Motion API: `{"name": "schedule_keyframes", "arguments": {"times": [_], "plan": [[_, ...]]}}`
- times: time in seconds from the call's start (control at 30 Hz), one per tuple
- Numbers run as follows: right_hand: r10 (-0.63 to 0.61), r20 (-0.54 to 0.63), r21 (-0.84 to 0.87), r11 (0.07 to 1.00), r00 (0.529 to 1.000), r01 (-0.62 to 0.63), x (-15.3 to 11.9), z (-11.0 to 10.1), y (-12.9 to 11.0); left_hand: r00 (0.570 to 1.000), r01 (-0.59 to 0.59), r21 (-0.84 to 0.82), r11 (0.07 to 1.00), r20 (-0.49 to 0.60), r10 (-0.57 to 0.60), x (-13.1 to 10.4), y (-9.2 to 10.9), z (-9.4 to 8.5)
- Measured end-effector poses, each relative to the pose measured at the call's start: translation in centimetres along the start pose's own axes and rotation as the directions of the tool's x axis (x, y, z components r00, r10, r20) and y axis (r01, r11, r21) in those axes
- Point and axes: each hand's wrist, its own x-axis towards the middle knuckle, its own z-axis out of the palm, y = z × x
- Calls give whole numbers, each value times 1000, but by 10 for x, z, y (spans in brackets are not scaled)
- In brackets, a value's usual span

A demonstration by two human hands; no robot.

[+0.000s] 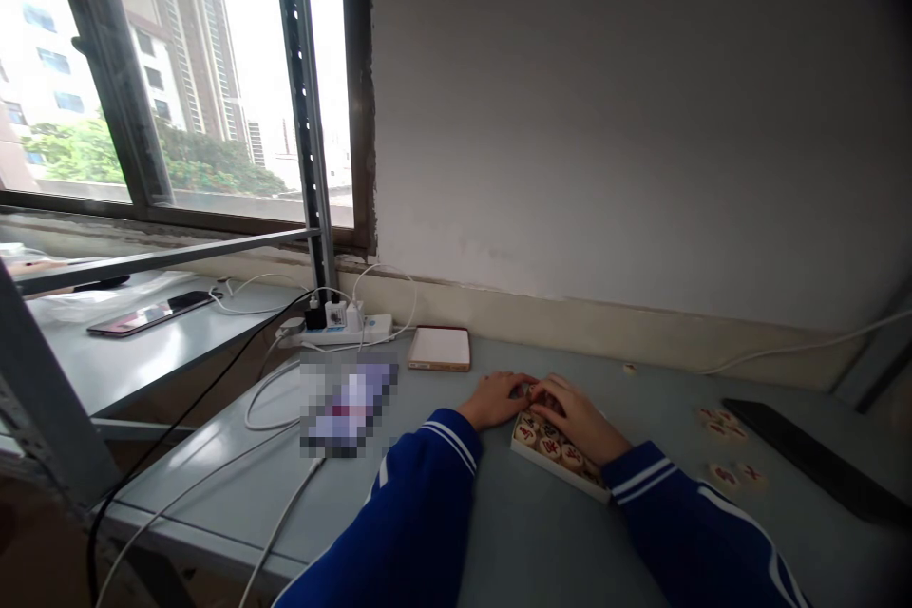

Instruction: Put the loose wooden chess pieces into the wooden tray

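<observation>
A shallow white box [552,472] of round wooden xiangqi pieces [549,447] lies slantwise on the grey table in front of me. The visible pieces bear painted characters, several of them red. My left hand [499,397] is at the far left corner of the box, its fingers bent against the edge. My right hand [576,413] reaches over the box from the right and covers part of the pieces. Its fingertips are closed at the same corner, where a piece shows small between the two hands. The exact grip is partly hidden.
Loose xiangqi pieces [750,473] lie to the right, beside a long black object [812,456]. One piece [629,368] lies near the wall. A white-topped box lid [440,349], a blurred phone [349,406] with a cable and a power strip [381,329] are at left.
</observation>
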Motion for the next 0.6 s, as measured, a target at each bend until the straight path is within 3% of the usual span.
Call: {"name": "schedule_keyframes", "arguments": {"times": [0.23,0.4,0.5,0.6], "plan": [[-16,-35,-54,998,999,14,-3,1,0,1000,3,-31,1000,-5,-3,2,-2,1],[-22,-95,-252,968,995,-3,-5,-11,4,1000,-7,-52,999,2,7,-1,-1,-1],[-6,-242,-429,898,970,-101,-16,-23,25,1000,-6,-63,998,22,7,-2,0,-3],[94,-400,-538,781,912,-317,-41,-34,68,999,-2,-72,997,36,5,-2,-1,-4]]}}
